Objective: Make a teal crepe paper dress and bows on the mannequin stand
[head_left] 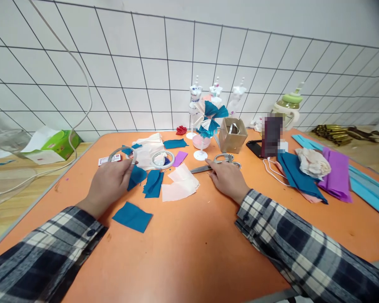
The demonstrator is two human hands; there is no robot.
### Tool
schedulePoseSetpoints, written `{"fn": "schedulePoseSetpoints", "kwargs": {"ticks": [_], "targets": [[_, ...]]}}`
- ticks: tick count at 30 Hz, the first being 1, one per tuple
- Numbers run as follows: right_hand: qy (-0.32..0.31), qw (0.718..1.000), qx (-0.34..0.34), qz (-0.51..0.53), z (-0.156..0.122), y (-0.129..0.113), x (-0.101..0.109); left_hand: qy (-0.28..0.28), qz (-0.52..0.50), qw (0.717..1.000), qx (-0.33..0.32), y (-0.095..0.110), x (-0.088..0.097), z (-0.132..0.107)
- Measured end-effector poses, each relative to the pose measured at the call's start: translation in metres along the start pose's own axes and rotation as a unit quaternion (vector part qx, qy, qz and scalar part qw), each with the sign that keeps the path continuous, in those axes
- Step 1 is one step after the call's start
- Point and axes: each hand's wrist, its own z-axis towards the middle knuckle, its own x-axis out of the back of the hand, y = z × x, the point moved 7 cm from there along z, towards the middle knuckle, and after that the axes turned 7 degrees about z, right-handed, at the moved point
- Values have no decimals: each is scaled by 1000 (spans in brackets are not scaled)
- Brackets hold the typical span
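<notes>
My left hand (110, 179) grips a clear ring-shaped roll of tape (119, 152) by its right side, just above the table. My right hand (226, 179) lies palm down across the middle of the scissors (200, 169), fingers apart and not visibly closed round them. The handle loops show behind that hand. Before it stands a small white dress-form stand (200, 155) bearing a pink, teal and cream ruffled paper piece (212, 115). Between my hands lie cream pieces (179, 185), teal pieces (153, 184), a purple strip (180, 158) and a second tape roll (163, 160).
More white dress forms (237, 97) stand at the back, beside a cardboard box (233, 135). Right of it are a blurred dark device (271, 136), a green-lidded bottle (288, 105) and folded purple paper (337, 176). A green tissue pack (58, 145) and white cable (88, 94) are left.
</notes>
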Motion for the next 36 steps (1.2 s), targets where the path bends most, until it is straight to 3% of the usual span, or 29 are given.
{"fn": "schedulePoseSetpoints", "kwargs": {"ticks": [3, 6, 12, 18, 25, 32, 36], "targets": [[32, 999, -6, 23, 1, 3, 4, 4, 61, 998, -30, 14, 1, -1], [64, 998, -3, 25, 5, 6, 8, -11, 69, 997, -21, 16, 1, -2], [-4, 1000, -3, -1, 12, 7, -1, -38, 79, 996, -25, 17, 0, -3], [-23, 999, -13, -19, 9, 8, -2, -43, 93, 994, -32, 19, 0, -3], [-55, 997, 44, -42, 8, -2, -3, -49, 84, 994, -46, 20, -2, -3], [-42, 999, -9, 29, 2, 10, -3, -37, 75, 996, -30, 15, -6, -1], [-29, 999, -30, 19, 1, 13, -1, -42, 84, 995, -37, 16, -7, -1]]}}
